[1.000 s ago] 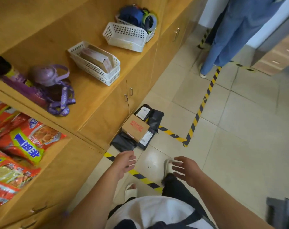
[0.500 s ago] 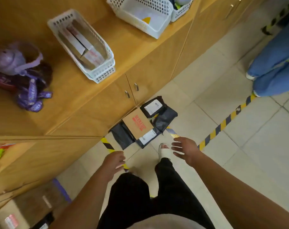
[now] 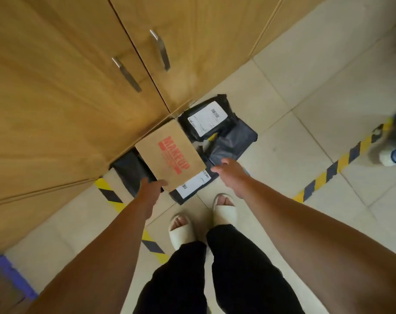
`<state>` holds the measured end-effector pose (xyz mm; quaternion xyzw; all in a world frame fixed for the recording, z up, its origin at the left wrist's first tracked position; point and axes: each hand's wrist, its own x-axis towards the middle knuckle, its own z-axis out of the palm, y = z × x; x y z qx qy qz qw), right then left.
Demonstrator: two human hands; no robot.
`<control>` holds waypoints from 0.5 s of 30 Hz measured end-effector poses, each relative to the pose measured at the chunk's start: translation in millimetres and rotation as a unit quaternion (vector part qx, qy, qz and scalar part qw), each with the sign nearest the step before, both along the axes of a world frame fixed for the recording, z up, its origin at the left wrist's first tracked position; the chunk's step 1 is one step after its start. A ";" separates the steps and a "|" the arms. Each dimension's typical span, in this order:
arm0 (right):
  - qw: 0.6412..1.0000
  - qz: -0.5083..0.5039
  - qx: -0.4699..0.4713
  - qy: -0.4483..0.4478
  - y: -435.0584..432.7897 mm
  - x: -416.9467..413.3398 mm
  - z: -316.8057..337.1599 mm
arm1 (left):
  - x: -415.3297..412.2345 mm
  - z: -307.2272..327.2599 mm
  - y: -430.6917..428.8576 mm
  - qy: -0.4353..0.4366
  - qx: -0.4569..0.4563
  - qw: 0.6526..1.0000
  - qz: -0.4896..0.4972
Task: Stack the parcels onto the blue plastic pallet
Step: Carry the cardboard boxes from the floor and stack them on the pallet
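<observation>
A brown cardboard parcel [image 3: 170, 155] with red "MAKEUP" print lies on top of several black mailer bags on the floor, against the cabinet base. One black bag [image 3: 206, 120] with a white label lies behind it, another labelled bag [image 3: 192, 184] under its near edge. My left hand [image 3: 150, 189] reaches to the box's near left corner, fingers extended and touching its edge. My right hand [image 3: 228, 172] hovers at the box's near right corner with fingers spread, holding nothing. A blue edge [image 3: 13, 277] at the bottom left may be the pallet.
Wooden cabinet doors [image 3: 102, 87] with metal handles stand directly behind the parcels. Yellow-black floor tape [image 3: 328, 173] runs across the tiles. My feet in white slippers [image 3: 181, 230] stand just before the pile. Another person's shoe and jeans [image 3: 391, 152] are at the right edge.
I have bent down toward the pile; the view dropped from the countertop to the floor. Both hands moved forward and down to the brown box's near corners.
</observation>
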<state>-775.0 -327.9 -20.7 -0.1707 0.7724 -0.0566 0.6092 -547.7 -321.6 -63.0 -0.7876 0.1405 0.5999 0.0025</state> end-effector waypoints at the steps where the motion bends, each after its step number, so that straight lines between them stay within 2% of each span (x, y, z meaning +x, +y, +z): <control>1: 1.000 0.025 -0.005 -0.006 -5.9 8.9 -19.6 | 3.0 -20.5 -6.8 -0.001 -0.017 0.999 0.031; 5: 0.998 0.063 0.014 -0.016 -30.6 37.7 -76.0 | 24.7 -103.8 -18.5 0.053 -0.016 0.988 0.147; 7: 0.996 0.081 0.025 -0.025 -38.8 46.0 -91.5 | 27.1 -116.5 -22.8 0.060 -0.033 0.979 0.192; 11: 0.994 0.087 0.044 -0.050 -34.3 51.3 -81.8 | 0.2 -61.1 -33.9 0.042 -0.074 0.978 0.193; 15: 0.999 -0.008 0.032 -0.030 -9.0 43.0 -11.9 | -30.2 20.8 -30.2 0.042 -0.133 0.976 0.165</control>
